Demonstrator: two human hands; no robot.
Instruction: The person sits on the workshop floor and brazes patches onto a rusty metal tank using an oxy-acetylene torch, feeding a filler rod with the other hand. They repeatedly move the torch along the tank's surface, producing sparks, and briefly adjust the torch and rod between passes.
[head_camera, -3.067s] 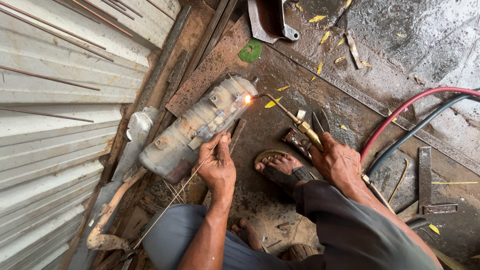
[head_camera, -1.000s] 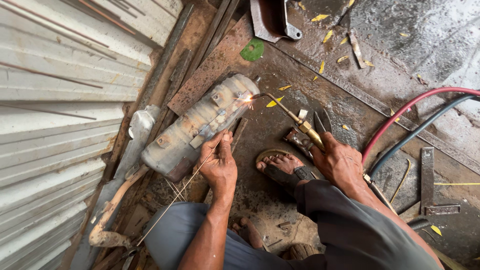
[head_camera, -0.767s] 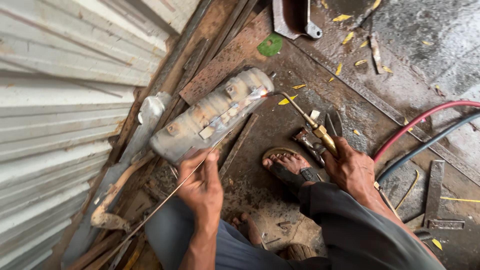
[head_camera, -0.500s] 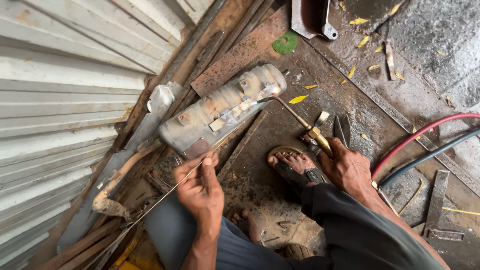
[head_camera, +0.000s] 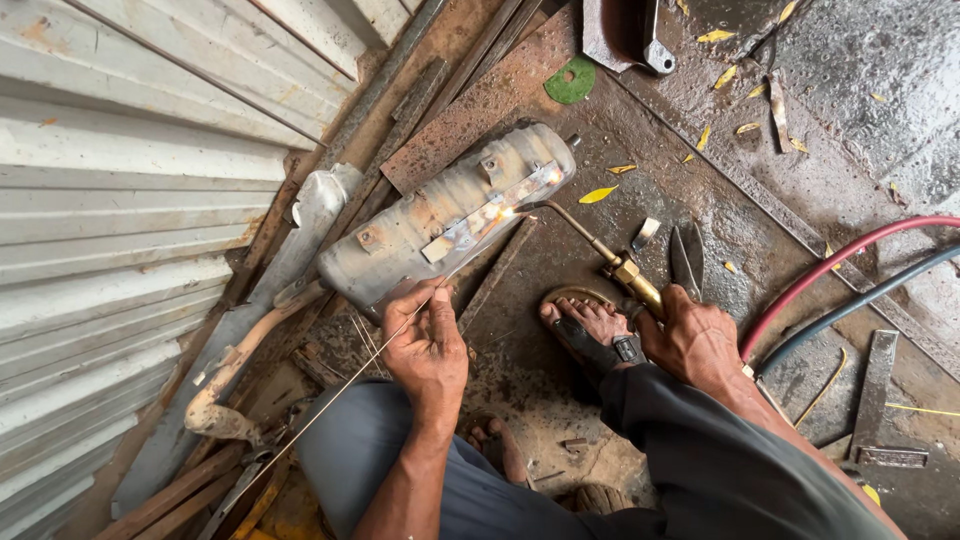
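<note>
The left hand (head_camera: 428, 345) has its fingers (head_camera: 437, 300) pinched closed on a thin filler rod (head_camera: 350, 385) — the rod runs back past the wrist toward the knee and forward to the seam of a dented grey muffler (head_camera: 445, 215), which lies just ahead of those fingers. The right hand (head_camera: 695, 340) is wrapped tight round the brass-necked torch (head_camera: 610, 265); its thin tube reaches forward and leftward from the fingers to a small bright flame (head_camera: 510, 212) on the muffler's patch. Between the two hands a sandalled foot (head_camera: 585, 325) rests on the ground. The floor (head_camera: 700, 150) is dark, rusty steel plate strewn with yellow leaves — a red hose (head_camera: 840, 258) and a dark hose (head_camera: 860, 300) trail off behind the right fingers. A corrugated metal shutter (head_camera: 130, 200) rises to the left of the left fingers.
</note>
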